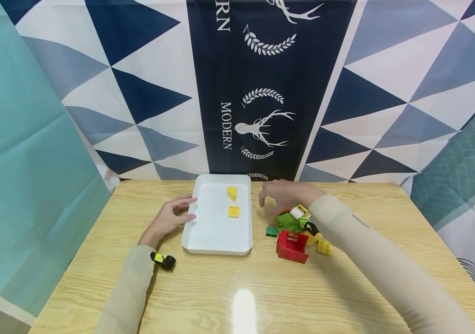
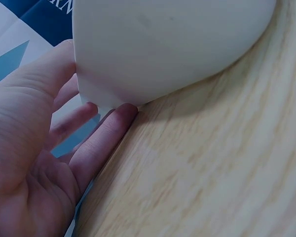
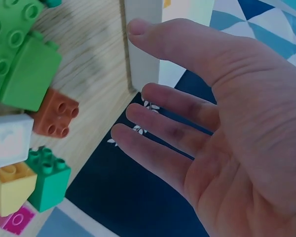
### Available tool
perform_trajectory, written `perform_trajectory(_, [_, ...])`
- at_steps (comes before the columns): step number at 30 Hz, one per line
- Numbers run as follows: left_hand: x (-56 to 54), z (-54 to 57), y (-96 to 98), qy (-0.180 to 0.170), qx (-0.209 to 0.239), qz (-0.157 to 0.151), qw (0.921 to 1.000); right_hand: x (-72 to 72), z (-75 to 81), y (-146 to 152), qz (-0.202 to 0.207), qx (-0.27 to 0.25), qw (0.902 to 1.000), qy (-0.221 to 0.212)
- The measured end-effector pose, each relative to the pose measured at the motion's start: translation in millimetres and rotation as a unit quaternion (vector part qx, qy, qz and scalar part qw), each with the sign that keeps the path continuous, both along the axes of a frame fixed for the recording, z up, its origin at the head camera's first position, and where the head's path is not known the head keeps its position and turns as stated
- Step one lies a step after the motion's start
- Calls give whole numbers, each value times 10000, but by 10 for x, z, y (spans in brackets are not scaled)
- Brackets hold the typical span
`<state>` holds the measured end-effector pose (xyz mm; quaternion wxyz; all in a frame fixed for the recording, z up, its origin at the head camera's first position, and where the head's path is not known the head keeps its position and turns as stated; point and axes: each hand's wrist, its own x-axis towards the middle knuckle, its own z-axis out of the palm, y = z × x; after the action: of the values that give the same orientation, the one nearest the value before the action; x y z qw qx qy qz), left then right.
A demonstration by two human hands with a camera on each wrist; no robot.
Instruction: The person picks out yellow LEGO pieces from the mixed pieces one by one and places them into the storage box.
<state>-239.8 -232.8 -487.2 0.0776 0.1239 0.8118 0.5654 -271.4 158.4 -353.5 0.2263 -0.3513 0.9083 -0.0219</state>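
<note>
A white tray (image 1: 218, 232) lies on the table with two yellow toy bricks in it, a sloped brick (image 1: 231, 193) and a square brick (image 1: 233, 212). My left hand (image 1: 172, 215) is at its left side, with thumb and fingertips touching the outer wall; the left wrist view shows this contact with the tray (image 2: 172, 44). Between the tray and a heap of bricks, my right hand (image 1: 285, 195) hovers with nothing in it. In the right wrist view its fingers (image 3: 158, 148) are loosely extended. My right sleeve and wrist cover part of the heap in the head view.
The heap holds green bricks (image 1: 289, 221), a white brick (image 1: 297, 213) and a yellow brick (image 1: 325, 247). A red open-sided piece (image 1: 292, 248) lies in front. An orange-brown brick (image 3: 56, 113) shows in the right wrist view. Patterned cloth (image 1: 254, 93) stands behind the table.
</note>
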Motion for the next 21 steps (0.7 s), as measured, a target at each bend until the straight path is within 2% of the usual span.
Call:
perform_trajectory(12, [-6,-7,1,-36,109,-52,9999,15,-89,246,-68,-207,9998,46])
perform_trajectory(21, [0,-11,-8,29,95,-55,9999,32,-114,398,110,-349,9992,145])
